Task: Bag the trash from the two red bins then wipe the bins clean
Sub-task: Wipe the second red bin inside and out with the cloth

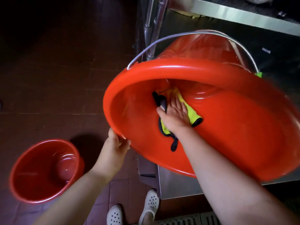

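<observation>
Big bin [227,127] tilted at frame centre-right, mouth toward camera, no trash visible inside. Left hand [116,143] clamped on lower rim. Right hand [176,112] flat, fingers spread, pressing cloth [193,115] against inner wall. Small bin [43,171] lower left, upright on floor, empty. Judged: bagging done, wiping under way; whether small bin wiped, cannot tell.

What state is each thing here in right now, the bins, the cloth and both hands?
Large red plastic bin with a metal bail handle: tipped on its side, mouth towards the person, no trash visible inside.
Small red plastic bin: upright on the floor, looks empty.
Yellow cloth with dark edging: spread against the large bin's inner wall.
Right hand: flat, pressing the cloth.
Left hand: gripping the large bin's rim.
</observation>
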`<state>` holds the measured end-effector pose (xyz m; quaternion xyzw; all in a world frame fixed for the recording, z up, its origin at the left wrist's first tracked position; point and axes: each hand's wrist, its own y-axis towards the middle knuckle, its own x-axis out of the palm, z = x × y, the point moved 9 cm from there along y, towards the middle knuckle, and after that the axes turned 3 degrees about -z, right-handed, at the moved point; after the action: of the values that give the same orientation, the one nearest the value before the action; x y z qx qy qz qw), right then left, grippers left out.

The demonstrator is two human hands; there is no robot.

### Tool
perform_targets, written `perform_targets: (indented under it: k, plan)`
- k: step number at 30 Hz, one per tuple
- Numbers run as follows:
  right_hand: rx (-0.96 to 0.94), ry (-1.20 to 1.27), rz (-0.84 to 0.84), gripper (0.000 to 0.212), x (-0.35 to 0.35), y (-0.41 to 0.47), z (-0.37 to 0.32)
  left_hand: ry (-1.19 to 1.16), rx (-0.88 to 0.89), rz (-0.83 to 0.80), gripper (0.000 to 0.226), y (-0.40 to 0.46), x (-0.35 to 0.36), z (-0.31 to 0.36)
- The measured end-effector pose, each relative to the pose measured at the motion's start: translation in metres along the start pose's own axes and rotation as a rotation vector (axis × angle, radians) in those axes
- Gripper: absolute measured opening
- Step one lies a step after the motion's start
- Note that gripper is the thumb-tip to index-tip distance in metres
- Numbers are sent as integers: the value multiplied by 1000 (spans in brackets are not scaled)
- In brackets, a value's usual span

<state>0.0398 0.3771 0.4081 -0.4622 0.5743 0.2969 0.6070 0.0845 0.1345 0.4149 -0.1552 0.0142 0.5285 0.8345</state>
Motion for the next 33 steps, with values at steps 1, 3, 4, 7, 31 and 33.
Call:
perform_targets:
  k: [1,3,4,7,31,33]
  plan:
    - [-21,7,12,75,3,-14,-9,-1,8,13,32,0,-2,-1]
    - [-86,74,44,77,11,-52,-30,-10,52,22,37,1,-5,4]
    - [-122,114,60,78,16,-75,-42,0,76,25,39,1,-7,7]
    - [-213,135,95,77,25,-133,-66,27,98,26,32,-1,-9,14]
    - [-21,-16,1,76,10,-30,-22,-144,13,10,36,5,-10,-11]
    - [-110,43,37,78,19,-72,-48,-148,53,19,42,6,-13,-6]
